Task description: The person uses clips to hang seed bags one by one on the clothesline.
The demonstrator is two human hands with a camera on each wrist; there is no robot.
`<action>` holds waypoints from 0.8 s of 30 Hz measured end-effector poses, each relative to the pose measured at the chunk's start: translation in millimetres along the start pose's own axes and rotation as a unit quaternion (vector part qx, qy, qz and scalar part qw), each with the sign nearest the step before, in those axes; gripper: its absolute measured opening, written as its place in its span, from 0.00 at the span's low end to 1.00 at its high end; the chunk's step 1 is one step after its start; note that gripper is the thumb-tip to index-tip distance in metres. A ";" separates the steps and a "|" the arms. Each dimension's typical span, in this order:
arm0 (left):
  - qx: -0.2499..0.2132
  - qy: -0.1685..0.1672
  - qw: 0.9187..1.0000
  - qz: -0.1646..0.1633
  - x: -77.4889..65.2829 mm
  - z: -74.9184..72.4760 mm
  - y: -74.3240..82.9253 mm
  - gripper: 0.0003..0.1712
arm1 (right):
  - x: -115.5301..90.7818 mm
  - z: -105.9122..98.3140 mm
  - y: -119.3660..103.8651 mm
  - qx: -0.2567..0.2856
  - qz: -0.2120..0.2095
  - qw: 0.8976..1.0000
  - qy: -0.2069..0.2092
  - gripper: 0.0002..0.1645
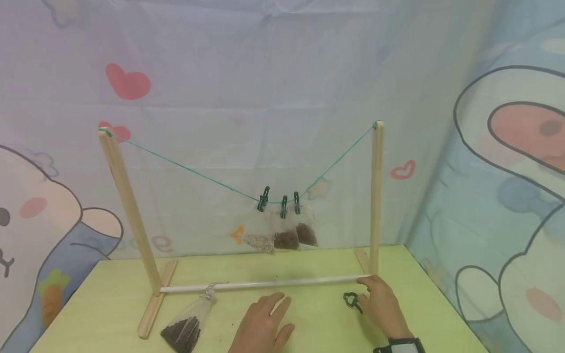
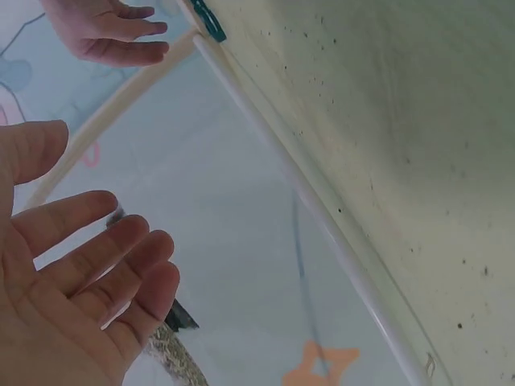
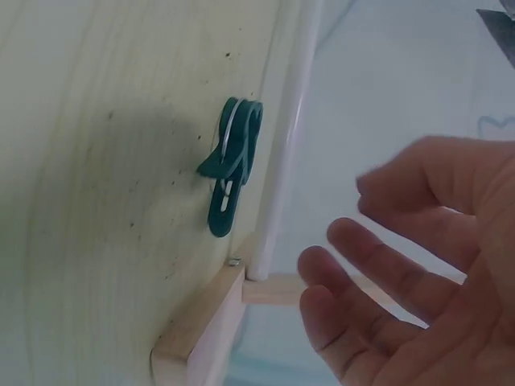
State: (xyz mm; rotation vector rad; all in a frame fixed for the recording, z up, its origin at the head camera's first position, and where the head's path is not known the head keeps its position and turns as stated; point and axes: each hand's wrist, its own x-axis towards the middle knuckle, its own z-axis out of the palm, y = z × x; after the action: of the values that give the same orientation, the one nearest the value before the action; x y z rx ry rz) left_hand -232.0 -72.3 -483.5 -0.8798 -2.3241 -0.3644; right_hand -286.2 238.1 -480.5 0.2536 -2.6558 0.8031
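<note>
My left hand (image 1: pixel 262 323) hovers over the front middle of the table, its fingers spread and nothing in them. On the right, my right hand (image 1: pixel 382 305) hangs above the table with loosely bent, bare fingers. A dark green clothespin (image 3: pixel 233 161) lies on the tabletop near the right hand, apart from its fingertips. To the left of my left hand rests a tied mesh bag (image 1: pixel 184 327) with dark contents. Three green clothespins (image 1: pixel 284 207) hold small clear bags on a sagging green cord (image 1: pixel 194 172); one bag (image 1: pixel 259 242) has pale grains, the others (image 1: pixel 287 239) dark contents.
Two wooden posts (image 1: pixel 376 196) on wooden feet (image 1: pixel 155 304) carry the cord, with a white rod (image 1: pixel 282 283) joining them low down. Small dark specks dot the yellowish table (image 1: pixel 322 318). A printed cloth (image 1: pixel 247 73) stands behind and at the sides.
</note>
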 end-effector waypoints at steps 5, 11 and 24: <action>0.021 -0.019 0.999 0.029 -0.9 5.3 5.0 0.25 | 3.0 -0.7 5.6 -0.011 0.027 0.998 -0.056 0.24; 0.062 -0.052 0.996 0.037 -5.4 14.8 10.1 0.26 | 7.5 8.8 17.9 -0.032 0.072 0.988 -0.130 0.25; 0.059 -0.102 0.993 0.012 -6.5 12.9 15.3 0.27 | -0.6 19.6 23.7 -0.091 0.058 0.989 -0.101 0.13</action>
State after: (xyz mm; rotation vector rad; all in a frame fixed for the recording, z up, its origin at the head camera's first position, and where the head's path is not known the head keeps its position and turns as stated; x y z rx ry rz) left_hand -223.8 -58.5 -497.0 -0.9226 -2.4910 -0.1307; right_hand -297.6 246.5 -507.8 0.1409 -2.9353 0.5916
